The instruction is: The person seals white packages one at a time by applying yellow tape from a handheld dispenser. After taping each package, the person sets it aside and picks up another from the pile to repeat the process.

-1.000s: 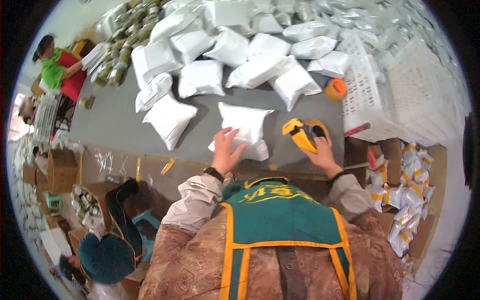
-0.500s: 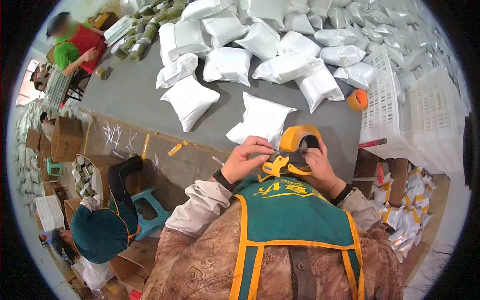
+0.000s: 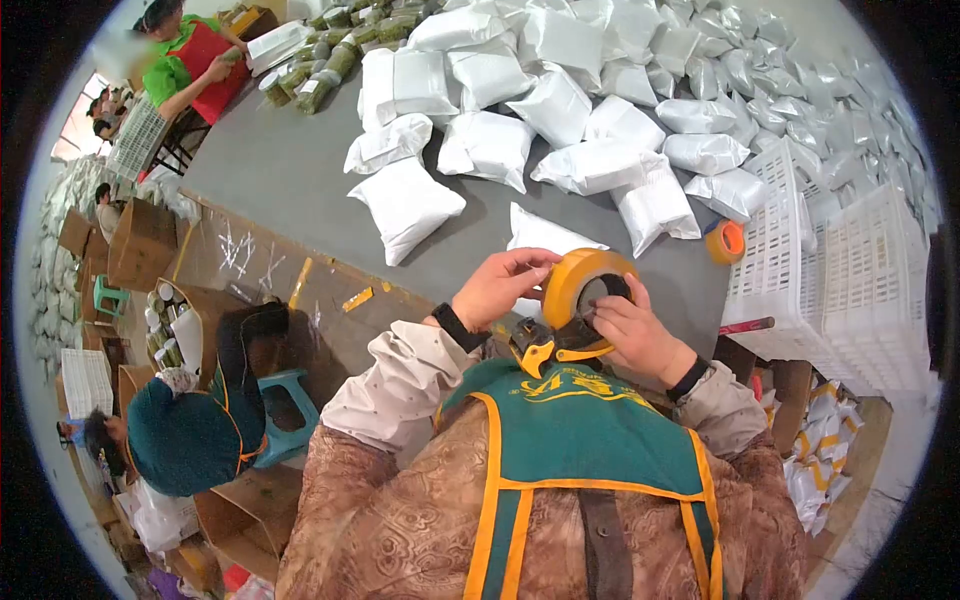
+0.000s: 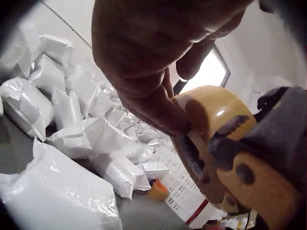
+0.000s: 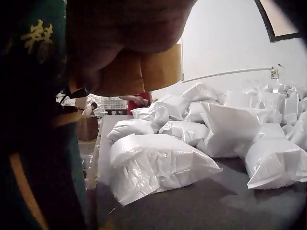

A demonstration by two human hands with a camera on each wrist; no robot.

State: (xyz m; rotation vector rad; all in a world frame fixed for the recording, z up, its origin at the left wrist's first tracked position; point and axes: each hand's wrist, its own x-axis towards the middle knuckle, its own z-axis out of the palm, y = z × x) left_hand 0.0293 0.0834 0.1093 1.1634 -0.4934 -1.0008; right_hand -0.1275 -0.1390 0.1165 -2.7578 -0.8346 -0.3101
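Observation:
My right hand [image 3: 645, 335] grips a tape dispenser [image 3: 537, 352] with a yellow handle and dark parts, held up before the apron. On it sits a wide roll of amber tape [image 3: 568, 280]. Bent fingers of my left hand [image 3: 500, 288] pinch at the roll's left side; in the left wrist view the fingertips lie right at its edge. Behind the roll, a white plastic parcel [image 3: 545, 230] lies on the grey table, partly hidden by hands and tape. The right wrist view shows the roll's amber side [image 5: 153, 72] below the right hand, whose fingertips are hidden there.
White parcels [image 3: 490, 145] are heaped across the far table [image 3: 310, 165]. An orange tape roll [image 3: 726, 241] stands beside stacked white crates [image 3: 780, 290] at right. A seated person [image 3: 190, 435] is at lower left beside cartons; another person [image 3: 205, 75] stands at the far left near jars.
The right hand has lifted the dispenser from the table to the chest. My left hand has left the parcel and moved to the tape roll. The roll has turned since half a second ago.

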